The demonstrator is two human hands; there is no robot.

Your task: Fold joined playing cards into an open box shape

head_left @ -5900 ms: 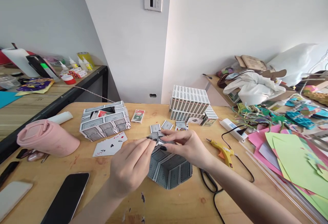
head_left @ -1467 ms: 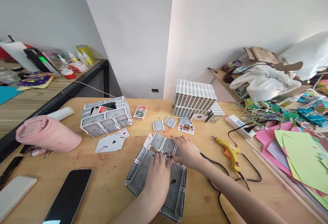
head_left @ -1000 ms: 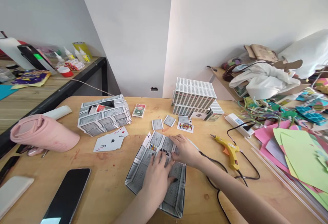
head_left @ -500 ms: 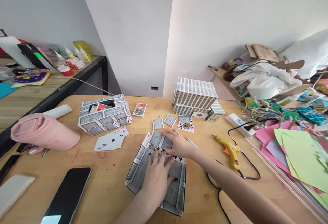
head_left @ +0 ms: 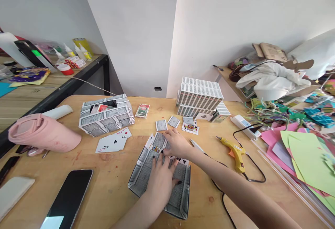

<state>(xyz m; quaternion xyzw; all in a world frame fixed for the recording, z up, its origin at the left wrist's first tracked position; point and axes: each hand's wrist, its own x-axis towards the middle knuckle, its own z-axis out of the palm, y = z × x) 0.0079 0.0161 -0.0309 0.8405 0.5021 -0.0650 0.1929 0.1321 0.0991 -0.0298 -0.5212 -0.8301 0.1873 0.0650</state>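
Observation:
A shallow open box (head_left: 185, 190) faced with grey-patterned playing cards lies in front of me. My left hand (head_left: 161, 176) lies inside it with spread fingers pressing on the card-covered bottom. At the far end, my right hand (head_left: 179, 145) rests over a grey-backed playing card (head_left: 158, 139), fingers stretched out and thumb close to the left fingertips. Part of that card is hidden under the right hand. Beyond the box are loose grey-backed cards (head_left: 161, 125) and a face card (head_left: 190, 128). A white pen-like tool (head_left: 196, 146) lies right of my right hand.
A card-covered box (head_left: 107, 117), fanned cards (head_left: 112, 142) and a red-green card pack (head_left: 142, 110) lie at left. Stacked card packs (head_left: 200, 94) stand behind. A yellow glue gun (head_left: 237, 154) with cord, power strip (head_left: 244, 126), phone (head_left: 69, 197) and pink tumbler (head_left: 47, 133) lie around.
My right hand has shifted slightly left, its thumb now closer to my left fingertips. My left hand and the box are nearly unmoved; the view has tilted slightly.

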